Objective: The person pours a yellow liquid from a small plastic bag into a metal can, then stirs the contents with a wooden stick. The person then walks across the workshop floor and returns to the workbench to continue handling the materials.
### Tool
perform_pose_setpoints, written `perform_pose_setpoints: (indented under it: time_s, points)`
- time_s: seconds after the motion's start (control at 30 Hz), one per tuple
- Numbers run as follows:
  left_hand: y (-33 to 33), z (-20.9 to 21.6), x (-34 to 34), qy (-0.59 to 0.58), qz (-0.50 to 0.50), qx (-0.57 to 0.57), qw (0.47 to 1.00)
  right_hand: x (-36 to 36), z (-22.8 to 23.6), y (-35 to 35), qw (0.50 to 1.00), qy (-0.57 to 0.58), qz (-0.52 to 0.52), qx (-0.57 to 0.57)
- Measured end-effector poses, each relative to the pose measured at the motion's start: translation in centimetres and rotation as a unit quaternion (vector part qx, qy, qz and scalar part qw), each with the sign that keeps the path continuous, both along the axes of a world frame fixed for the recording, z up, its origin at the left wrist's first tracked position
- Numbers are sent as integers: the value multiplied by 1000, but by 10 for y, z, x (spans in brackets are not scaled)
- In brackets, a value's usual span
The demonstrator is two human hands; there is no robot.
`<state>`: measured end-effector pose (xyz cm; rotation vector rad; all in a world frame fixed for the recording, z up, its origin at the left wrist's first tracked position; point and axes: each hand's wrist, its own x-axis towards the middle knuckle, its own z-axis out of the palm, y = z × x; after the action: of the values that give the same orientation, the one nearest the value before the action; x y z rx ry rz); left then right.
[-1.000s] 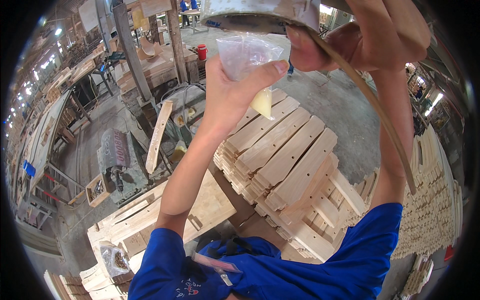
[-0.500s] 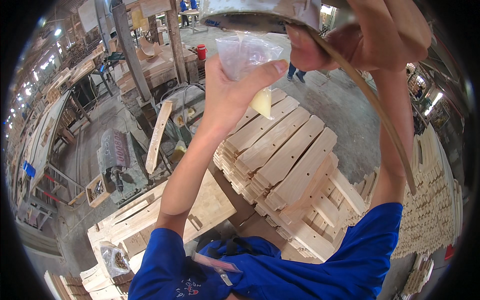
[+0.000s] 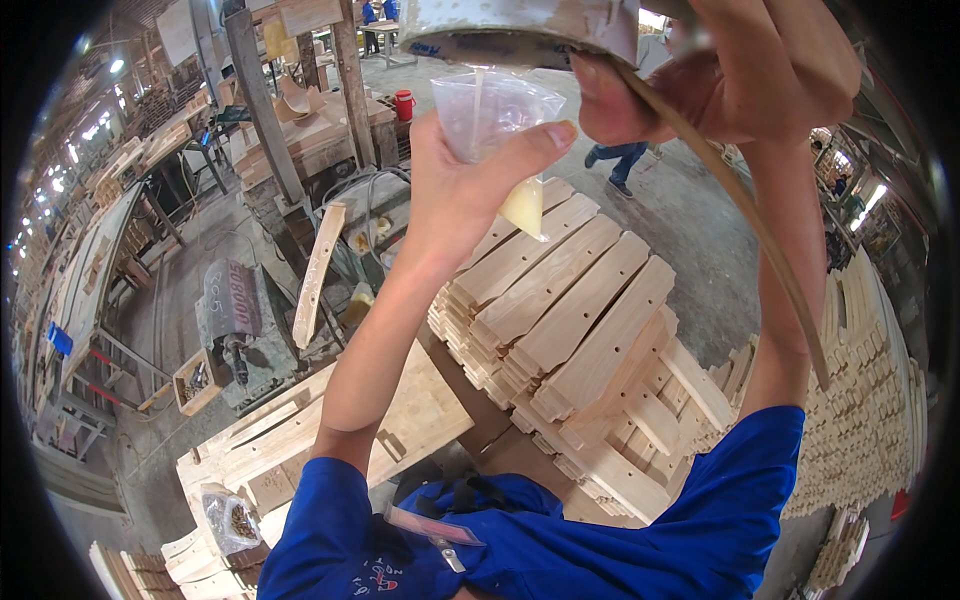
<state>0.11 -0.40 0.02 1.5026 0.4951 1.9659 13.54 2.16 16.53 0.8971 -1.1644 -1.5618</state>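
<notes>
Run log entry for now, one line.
left hand: holds clear bag | right hand: holds pale container above bag | whitish stream: entering bag | yellowish liquid: bag's bottom

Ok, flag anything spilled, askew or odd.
No spill shows; the thin milky stream enters the clear plastic bag. A narrow, pale wooden strip looks askew, tilted alone left of the stacked pale wooden boards.

A royal-blue, short-sleeved shirt [image 3: 620, 545] is worn, its cloth creased across the front. The left sleeve [image 3: 318, 505] and the right sleeve [image 3: 768, 460] are each finished with a straight hem. On the shirt's left side, a small white-and-red marking [image 3: 378, 577] is borne. A flat, pinkish badge [image 3: 432, 525] is attached by a pale clip [image 3: 452, 558]; beside it, dark strap-like material [image 3: 462, 492] is seen. The left hand [image 3: 465, 180] and right hand [image 3: 730, 95] are bare.
</notes>
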Motion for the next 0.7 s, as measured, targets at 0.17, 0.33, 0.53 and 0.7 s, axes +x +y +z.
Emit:
perform_pose_setpoints:
  time_s: [0.17, 0.33, 0.53, 0.7]
  points:
    - [2, 0, -1, 1, 1, 6, 1000, 3, 2, -2, 1000, -9, -27, 10]
    - [3, 1, 7, -20, -11, 12, 1000, 6, 4, 1, 999, -30, -14, -8]
    - [3, 0, 2, 3, -6, 5, 1000, 8, 0, 5, 999, -18, -30, -37]
    - [2, 2, 6, -9, -3, 4, 1000, 13, 6, 24, 998, -23, -24, -49]
